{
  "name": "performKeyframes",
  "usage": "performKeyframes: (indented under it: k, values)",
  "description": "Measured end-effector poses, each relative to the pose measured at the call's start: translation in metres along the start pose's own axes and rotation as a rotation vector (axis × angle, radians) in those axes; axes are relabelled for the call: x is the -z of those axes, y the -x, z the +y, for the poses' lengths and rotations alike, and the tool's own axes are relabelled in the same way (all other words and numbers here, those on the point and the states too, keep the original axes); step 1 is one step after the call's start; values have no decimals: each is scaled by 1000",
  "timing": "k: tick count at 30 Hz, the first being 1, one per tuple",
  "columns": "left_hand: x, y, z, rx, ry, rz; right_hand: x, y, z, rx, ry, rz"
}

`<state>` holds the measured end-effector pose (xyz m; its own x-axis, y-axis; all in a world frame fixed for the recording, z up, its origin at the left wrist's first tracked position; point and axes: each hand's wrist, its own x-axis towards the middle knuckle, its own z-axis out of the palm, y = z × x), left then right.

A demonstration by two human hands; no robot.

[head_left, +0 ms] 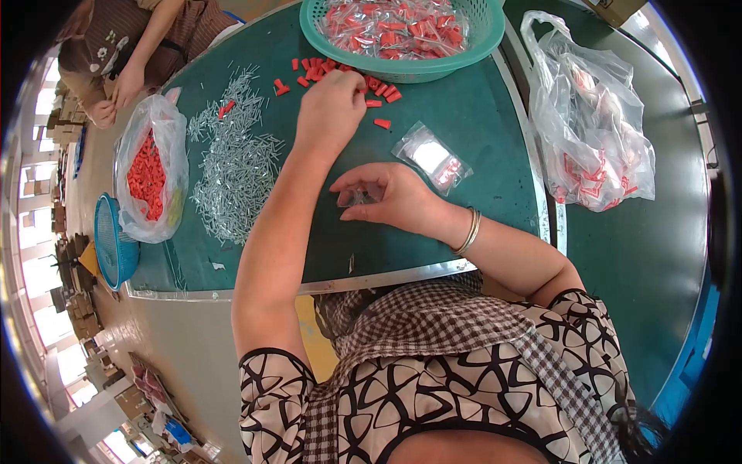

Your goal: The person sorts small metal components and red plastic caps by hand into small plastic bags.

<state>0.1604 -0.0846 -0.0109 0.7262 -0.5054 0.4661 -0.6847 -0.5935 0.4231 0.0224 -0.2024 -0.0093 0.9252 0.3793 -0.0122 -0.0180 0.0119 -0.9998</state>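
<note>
My left hand reaches into a loose pile of small red plastic pieces in front of the green basket. Its fingers are curled together, and what they pinch is hidden. Nearer my body, my right hand, with bangles at the wrist, curves its thumb and fingers around a small clear plastic bag. Beside it on the green table lies a stack of clear bags. To the left spreads a heap of small metal screws or pins, with one red piece on top.
A green basket holds many bagged red pieces. At left are an open plastic sack of red pieces and a blue basket. A white plastic bag lies on the right-hand surface. Another person's hands are at upper left.
</note>
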Motion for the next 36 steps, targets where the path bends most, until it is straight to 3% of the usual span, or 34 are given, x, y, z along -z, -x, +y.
performKeyframes:
  k: [3,5,8,11,14,19,23,29,36]
  values:
    - [46,15,27,215,176,78,3,1,-7,-56,39,58]
    - [76,46,40,249,287,136,1,0,-1,-43,-19,97]
    - [104,91,59,224,313,62,-1,0,-8,-67,-45,93]
    - [102,109,78,195,272,10,-6,1,-9,-86,25,70]
    - [88,116,68,17,84,-18,-7,0,-9,-39,59,68]
    - [96,118,61,239,220,112,-12,-2,13,66,-145,66]
    - [80,97,45,264,255,45,-10,3,0,39,-43,-58]
    - [21,53,16,-110,85,-217,-3,6,-3,101,-6,-97]
    - [24,59,10,-120,-87,-207,-1,4,-1,108,-122,-22]
